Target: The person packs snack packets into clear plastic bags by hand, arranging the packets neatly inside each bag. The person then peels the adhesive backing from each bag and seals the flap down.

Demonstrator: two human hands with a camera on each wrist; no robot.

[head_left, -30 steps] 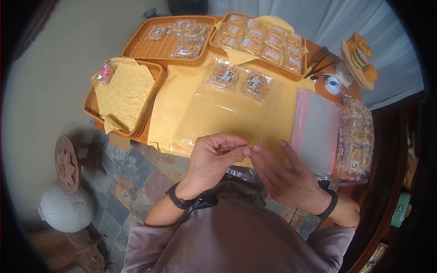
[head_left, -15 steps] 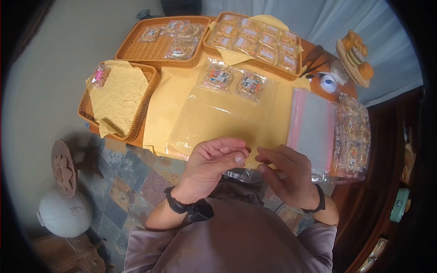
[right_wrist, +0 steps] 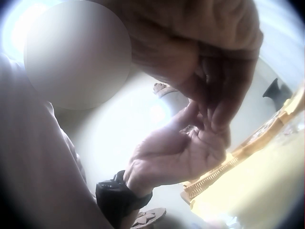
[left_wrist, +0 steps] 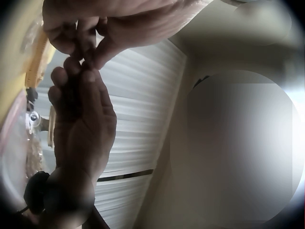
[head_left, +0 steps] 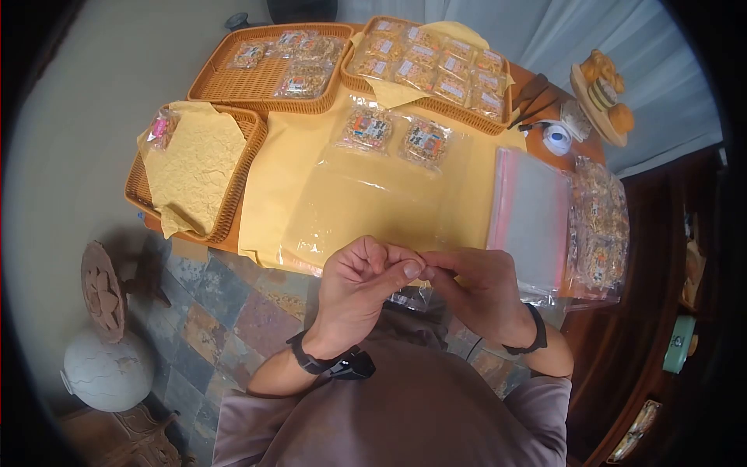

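Note:
My left hand [head_left: 358, 284] and right hand [head_left: 482, 288] meet at their fingertips over the table's near edge. In the left wrist view, thumb and fingers of the right hand [left_wrist: 83, 114] press together against those of the left. The left hand [right_wrist: 176, 155] shows curled fingers in the right wrist view. I cannot tell whether a small thing lies between the fingertips. Beyond them a large clear plastic bag [head_left: 366, 210] lies flat on yellow paper [head_left: 268, 179]. Two wrapped round snack packs, one left [head_left: 366, 128] and one right [head_left: 426, 142], sit at its far end.
Wicker trays with snack packs stand at the back left [head_left: 214, 78] and back centre [head_left: 348, 74]; a paper-lined tray [head_left: 250, 140] is at left. Rightward lie stacked plastic bags [head_left: 529, 218], bagged snacks [head_left: 601, 226], a white roll [head_left: 556, 138] and dark tools [head_left: 533, 93].
Half a second ago the hands were slightly apart; now their fingertips meet again, as they did one second ago. The right fingers have drawn together. The snacks and bags stay in place.

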